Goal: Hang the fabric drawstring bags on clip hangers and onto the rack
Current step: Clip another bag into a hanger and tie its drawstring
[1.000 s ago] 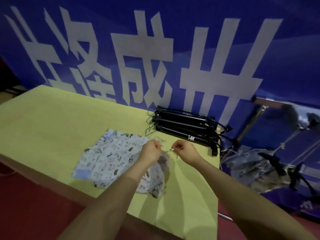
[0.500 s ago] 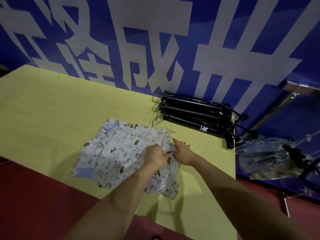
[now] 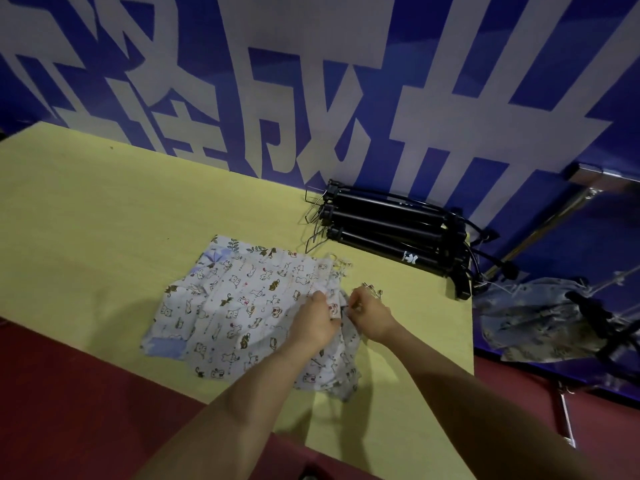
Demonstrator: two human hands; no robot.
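Printed fabric bags (image 3: 239, 306) piled flat on the yellow table (image 3: 104, 216), toward its right side; number in the pile impossible to count. Pinched at the upper right edge by the left hand (image 3: 313, 323), fingers curled into the cloth. Right hand (image 3: 372, 315) just beside, fingers curled on something small and dark at the bag's edge, too small to identify. Black clip hangers (image 3: 391, 226) stacked behind, near the blue banner (image 3: 311, 81). Another printed bag (image 3: 533, 317) hanging off the table's right, clip half hidden. Rack (image 3: 540, 223) cut off by the frame.
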